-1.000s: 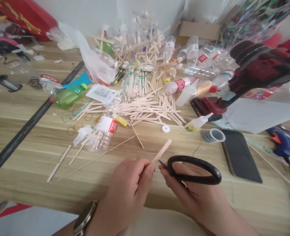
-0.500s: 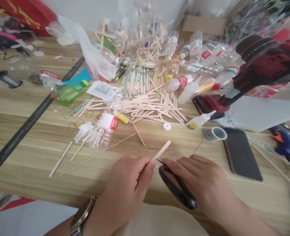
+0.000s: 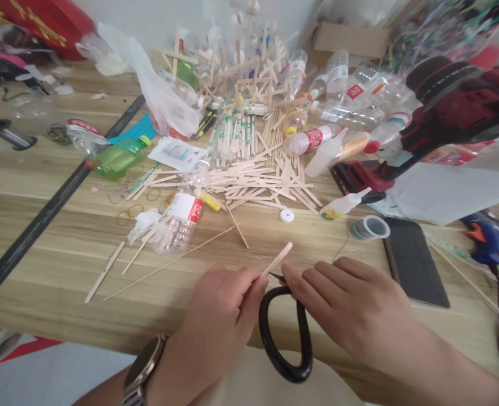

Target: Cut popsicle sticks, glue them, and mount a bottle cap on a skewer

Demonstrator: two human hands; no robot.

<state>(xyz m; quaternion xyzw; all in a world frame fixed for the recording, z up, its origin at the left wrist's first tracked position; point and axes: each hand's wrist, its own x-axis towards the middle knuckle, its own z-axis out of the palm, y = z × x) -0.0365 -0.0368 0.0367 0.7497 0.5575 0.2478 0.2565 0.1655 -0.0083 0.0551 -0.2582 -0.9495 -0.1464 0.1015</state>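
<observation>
Between the thumb and fingers of my left hand (image 3: 228,304) is a flat wooden craft stick (image 3: 279,255), its rounded end pointing up and to the right. My right hand (image 3: 346,304) is closed on a pair of black-handled scissors (image 3: 291,372). The dark pointed tip of the scissors lies against the stick, close to my left fingertips, and one looped handle hangs below my right fingers. Most of the blades are hidden by my right hand. A clear plastic bottle (image 3: 181,217) lies beyond my left hand.
Loose craft sticks (image 3: 253,183) are heaped mid-table. A glue bottle (image 3: 344,204), a wire spool (image 3: 370,227) and a phone (image 3: 416,262) lie to the right, near a red power tool (image 3: 447,113) and a blue glue gun (image 3: 490,237). A green bottle (image 3: 120,158) lies left.
The scissors' handle has turned in my right hand, so its loop now faces me and hangs further left. My left hand still holds the stick in nearly the same place.
</observation>
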